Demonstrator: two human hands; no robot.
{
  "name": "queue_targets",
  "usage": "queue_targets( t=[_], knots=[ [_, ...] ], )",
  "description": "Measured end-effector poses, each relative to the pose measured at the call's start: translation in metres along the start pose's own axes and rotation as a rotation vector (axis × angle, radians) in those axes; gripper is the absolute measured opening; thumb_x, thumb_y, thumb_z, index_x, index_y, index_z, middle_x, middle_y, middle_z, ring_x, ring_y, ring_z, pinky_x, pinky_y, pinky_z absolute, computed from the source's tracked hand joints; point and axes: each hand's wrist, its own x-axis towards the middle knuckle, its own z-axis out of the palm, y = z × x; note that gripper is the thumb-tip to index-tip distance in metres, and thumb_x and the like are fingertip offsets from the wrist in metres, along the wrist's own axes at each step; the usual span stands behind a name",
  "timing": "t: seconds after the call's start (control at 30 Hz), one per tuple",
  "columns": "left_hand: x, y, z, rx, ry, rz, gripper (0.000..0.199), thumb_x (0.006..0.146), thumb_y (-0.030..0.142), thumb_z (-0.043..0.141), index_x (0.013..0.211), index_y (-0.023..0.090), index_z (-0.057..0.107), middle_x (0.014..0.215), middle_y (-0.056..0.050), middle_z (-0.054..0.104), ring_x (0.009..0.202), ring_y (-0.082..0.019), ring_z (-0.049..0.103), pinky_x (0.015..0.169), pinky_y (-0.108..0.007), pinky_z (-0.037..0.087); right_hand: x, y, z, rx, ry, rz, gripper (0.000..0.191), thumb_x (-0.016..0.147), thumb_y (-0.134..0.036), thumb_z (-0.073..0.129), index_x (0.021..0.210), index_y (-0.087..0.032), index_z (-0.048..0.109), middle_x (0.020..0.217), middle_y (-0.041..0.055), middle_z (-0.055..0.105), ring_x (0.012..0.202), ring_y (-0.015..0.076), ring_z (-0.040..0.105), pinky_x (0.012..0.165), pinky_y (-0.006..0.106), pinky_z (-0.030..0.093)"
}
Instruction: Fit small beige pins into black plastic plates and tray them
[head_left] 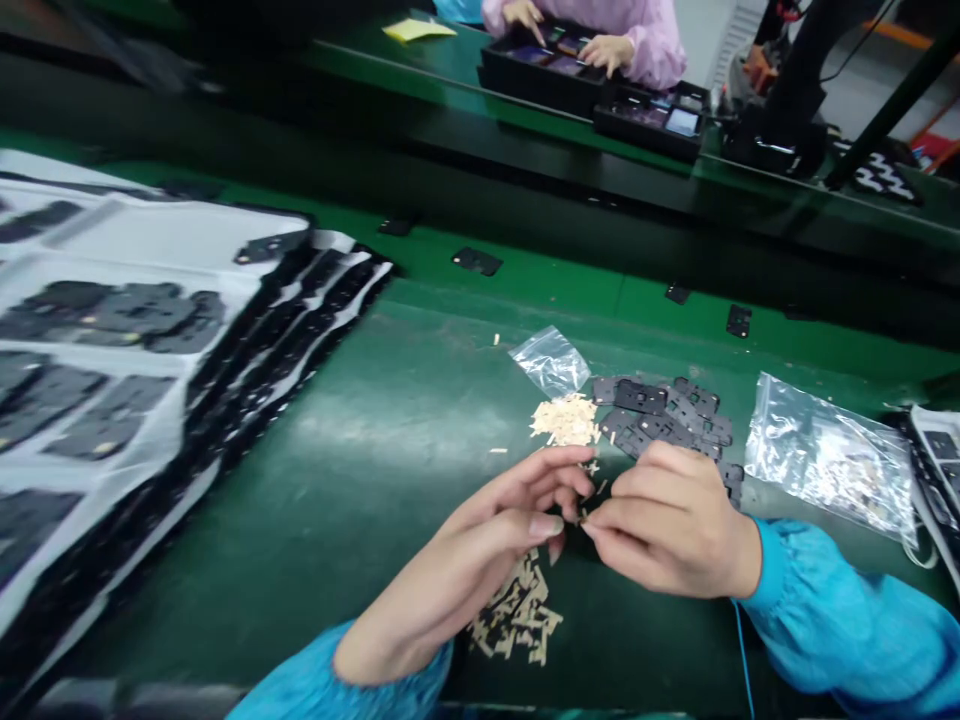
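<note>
My left hand (495,540) is over the green mat with thumb and fingers curled towards each other; what lies between them is too dark and small to name. Close on its right, my right hand (667,520) pinches a tiny tan piece (585,515) between thumb and forefinger. Beyond the hands sits a heap of small cream pieces (568,420), beside a pile of flat black plates (667,415). Under my left hand is a second scatter of tan strips (517,620). A clear zip bag (551,360) touches the far side of the cream heap.
Stacked white trays (165,240) with black plates fill the left side. A larger clear bag (829,455) lies at right, near another tray (941,430). Several loose plates (477,261) lie on the green strip beyond. Across the bench, a person's hands (607,52) work over black boxes (540,80).
</note>
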Motion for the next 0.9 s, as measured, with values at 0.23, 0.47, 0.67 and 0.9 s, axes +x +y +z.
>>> queue_targets(
  t=[0.23, 0.47, 0.67, 0.9],
  knots=[
    [-0.011, 0.004, -0.011, 0.230, 0.121, 0.041, 0.035, 0.089, 0.037, 0.068, 0.124, 0.032, 0.072, 0.112, -0.008, 0.068, 0.105, -0.028, 0.061, 0.085, -0.034, 0.054, 0.013, 0.119, -0.067, -0.198, 0.183, 0.943, 0.021, 0.094, -0.037, 0.064, 0.107, -0.022, 0.073, 0.098, 0.0044, 0.077, 0.088, 0.0194, 0.070, 0.079, 0.031, 0.054],
    [-0.013, 0.000, -0.016, 0.330, 0.108, 0.076, 0.032, 0.089, 0.043, 0.069, 0.119, 0.032, 0.075, 0.113, -0.008, 0.071, 0.106, -0.030, 0.063, 0.086, -0.035, 0.055, 0.005, 0.221, -0.080, -0.436, 0.119, 1.324, 0.097, 0.077, -0.051, 0.081, 0.152, -0.005, 0.040, 0.121, 0.0244, 0.071, 0.111, 0.0381, 0.068, 0.090, 0.046, 0.053],
    [-0.016, -0.001, -0.018, 0.357, 0.101, 0.075, 0.030, 0.091, 0.044, 0.068, 0.119, 0.036, 0.074, 0.111, -0.005, 0.071, 0.109, -0.028, 0.063, 0.088, -0.032, 0.053, 0.015, 0.217, -0.059, -0.534, 0.085, 1.313, 0.087, 0.073, -0.029, 0.082, 0.148, -0.006, 0.043, 0.125, 0.0291, 0.067, 0.121, 0.0454, 0.063, 0.100, 0.054, 0.048],
    [-0.010, -0.009, -0.025, 0.406, 0.144, 0.173, 0.028, 0.092, 0.042, 0.067, 0.118, 0.031, 0.073, 0.100, -0.005, 0.069, 0.090, -0.023, 0.063, 0.074, -0.029, 0.051, 0.017, 0.190, -0.083, -0.379, 0.158, 1.203, 0.069, 0.081, -0.011, 0.062, 0.148, -0.004, 0.046, 0.119, 0.0274, 0.071, 0.127, 0.0427, 0.061, 0.104, 0.054, 0.047]
  ],
)
